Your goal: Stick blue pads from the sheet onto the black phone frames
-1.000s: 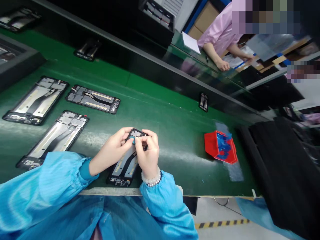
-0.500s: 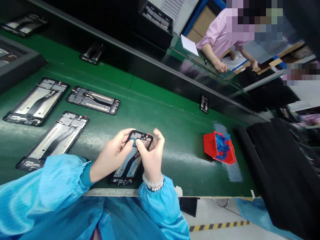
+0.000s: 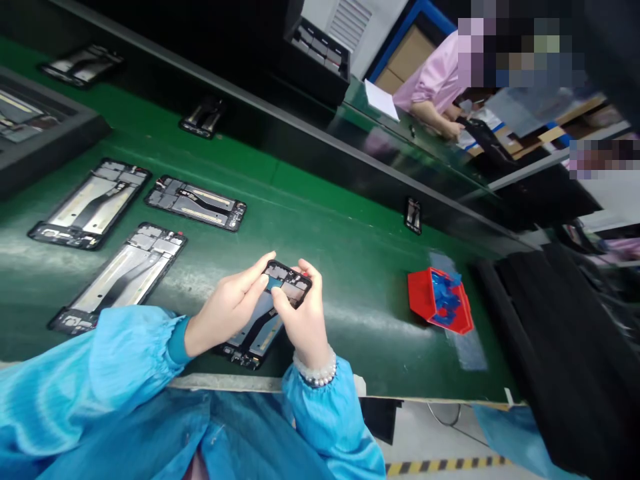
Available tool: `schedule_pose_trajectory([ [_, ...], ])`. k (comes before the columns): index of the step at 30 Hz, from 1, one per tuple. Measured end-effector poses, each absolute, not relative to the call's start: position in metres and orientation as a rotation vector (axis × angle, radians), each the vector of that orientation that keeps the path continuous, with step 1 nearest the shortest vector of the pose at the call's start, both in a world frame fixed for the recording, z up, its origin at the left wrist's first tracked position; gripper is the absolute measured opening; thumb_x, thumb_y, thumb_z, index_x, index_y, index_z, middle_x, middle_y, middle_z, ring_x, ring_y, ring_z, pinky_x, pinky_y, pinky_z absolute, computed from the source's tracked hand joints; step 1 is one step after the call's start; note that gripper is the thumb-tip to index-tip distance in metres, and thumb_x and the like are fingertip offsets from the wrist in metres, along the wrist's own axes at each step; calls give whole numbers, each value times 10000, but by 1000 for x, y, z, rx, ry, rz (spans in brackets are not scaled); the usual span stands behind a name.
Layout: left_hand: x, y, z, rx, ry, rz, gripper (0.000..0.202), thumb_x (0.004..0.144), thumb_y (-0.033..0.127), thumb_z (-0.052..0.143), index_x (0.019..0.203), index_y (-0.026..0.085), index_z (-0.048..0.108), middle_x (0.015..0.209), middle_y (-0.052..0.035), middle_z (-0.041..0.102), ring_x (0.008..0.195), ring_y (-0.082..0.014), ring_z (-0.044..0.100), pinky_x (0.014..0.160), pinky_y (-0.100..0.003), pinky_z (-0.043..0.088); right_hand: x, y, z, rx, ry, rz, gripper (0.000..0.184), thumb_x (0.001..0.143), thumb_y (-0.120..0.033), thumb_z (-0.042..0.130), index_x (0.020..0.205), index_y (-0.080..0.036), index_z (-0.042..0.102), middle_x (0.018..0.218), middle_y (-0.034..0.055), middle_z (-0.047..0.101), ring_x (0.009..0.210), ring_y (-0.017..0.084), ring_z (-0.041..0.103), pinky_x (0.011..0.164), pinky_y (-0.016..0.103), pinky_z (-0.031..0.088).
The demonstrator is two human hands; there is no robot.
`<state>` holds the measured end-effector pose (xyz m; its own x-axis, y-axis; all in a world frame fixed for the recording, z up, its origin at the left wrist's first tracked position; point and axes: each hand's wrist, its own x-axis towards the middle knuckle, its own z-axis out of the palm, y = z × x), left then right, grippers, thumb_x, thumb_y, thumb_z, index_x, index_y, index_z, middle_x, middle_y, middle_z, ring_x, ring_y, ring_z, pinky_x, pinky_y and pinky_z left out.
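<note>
Between my hands is a smartphone frame [image 3: 263, 330] with its inside facing up. A black ribbon cable runs along its middle. My left hand [image 3: 225, 308] grips its upper left edge, thumb by a small blue piece [image 3: 274, 283] near the top. My right hand [image 3: 304, 313] is closed around the upper right edge, its thumb at the blue piece's lower edge. The lower end of the frame is near the table's front edge. Left of my hands lie more phone frames: one close by [image 3: 120, 277], one crosswise [image 3: 197, 202], and one farther left [image 3: 93, 203].
A red bin [image 3: 421, 293] of blue pieces sits on the green table at right, over a clear plastic strip [image 3: 470, 350]. Black foam [image 3: 555, 347] stands beyond it. A dark tray [image 3: 75, 127] is at far left. Across the divider, a person in pink works.
My left thumb has drawn back a little, uncovering more of the blue piece. The view has shifted slightly. Across the divider, the person's hands now have a dark object by them.
</note>
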<state>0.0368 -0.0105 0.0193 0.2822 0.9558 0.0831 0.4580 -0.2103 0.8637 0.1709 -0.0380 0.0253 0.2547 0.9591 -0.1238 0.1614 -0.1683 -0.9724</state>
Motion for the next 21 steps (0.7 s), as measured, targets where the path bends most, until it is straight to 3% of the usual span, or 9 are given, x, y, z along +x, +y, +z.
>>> schedule_pose_trajectory([
  [2, 35, -8, 21, 1805, 1244, 823, 513, 917, 350, 332, 1337, 100, 489, 1258, -88, 623, 1073, -220, 631, 916, -296, 497, 174, -35, 24, -1562, -1190, 970, 601, 680, -235, 638, 1224, -199, 385, 1129, 86, 521, 1015, 176, 577, 894, 333, 507],
  [5, 32, -5, 21, 1873, 1135, 794, 542, 884, 318, 371, 1362, 75, 454, 1248, -112, 624, 1040, -223, 639, 880, -292, 509, 181, -30, 22, -1535, -1373, 863, 423, 727, -248, 615, 1131, -201, 499, 1108, 79, 530, 1059, 187, 546, 960, 357, 459],
  [7, 30, -4, 21, 1889, 1066, 741, 588, 847, 270, 413, 1401, 74, 388, 1099, -96, 693, 839, -185, 680, 742, -263, 544, 186, -27, 21, -1507, -1393, 920, 294, 765, -266, 595, 1050, -204, 554, 1044, 61, 564, 1018, 186, 562, 944, 357, 463],
  [10, 29, -3, 18, 1805, 1026, 635, 635, 832, 235, 437, 1441, 107, 311, 783, -9, 715, 532, -114, 609, 525, -211, 514, 192, -27, 18, -1454, -1281, 1084, 252, 794, -277, 569, 1035, -203, 573, 1001, 51, 597, 953, 184, 591, 879, 348, 495],
  [11, 29, -3, 17, 1754, 1008, 629, 634, 835, 243, 442, 1442, 117, 311, 783, -8, 716, 548, -116, 619, 532, -212, 519, 192, -28, 18, -1445, -1262, 1100, 255, 805, -274, 554, 1050, -205, 575, 1013, 53, 600, 949, 182, 595, 870, 345, 499],
  [13, 31, -2, 14, 1631, 956, 663, 639, 835, 276, 469, 1438, 123, 326, 985, -58, 722, 779, -162, 680, 685, -248, 557, 189, -31, 18, -1473, -1297, 970, 295, 831, -252, 513, 1118, -209, 563, 1087, 68, 580, 996, 179, 582, 899, 350, 487],
  [16, 34, 0, 11, 1466, 919, 717, 675, 818, 329, 515, 1431, 107, 340, 1323, -103, 567, 1145, -225, 582, 949, -312, 483, 182, -37, 22, -1572, -1470, 422, 304, 845, -211, 511, 1140, -210, 582, 1153, 97, 540, 1117, 200, 503, 984, 400, 419],
  [18, 35, 1, 10, 1410, 935, 729, 698, 807, 360, 528, 1427, 97, 342, 1378, -105, 512, 1208, -236, 535, 1007, -337, 441, 177, -40, 24, -1581, -1611, 120, 201, 849, -199, 538, 1014, -221, 650, 1048, 84, 586, 1074, 206, 501, 956, 409, 419],
  [21, 35, 1, 8, 1408, 967, 767, 694, 790, 376, 539, 1409, 107, 378, 1357, -98, 537, 1201, -240, 541, 1004, -348, 447, 175, -41, 25, -1551, -1817, -25, 140, 858, -192, 552, 873, -239, 683, 883, 47, 641, 971, 194, 523, 878, 374, 438],
])
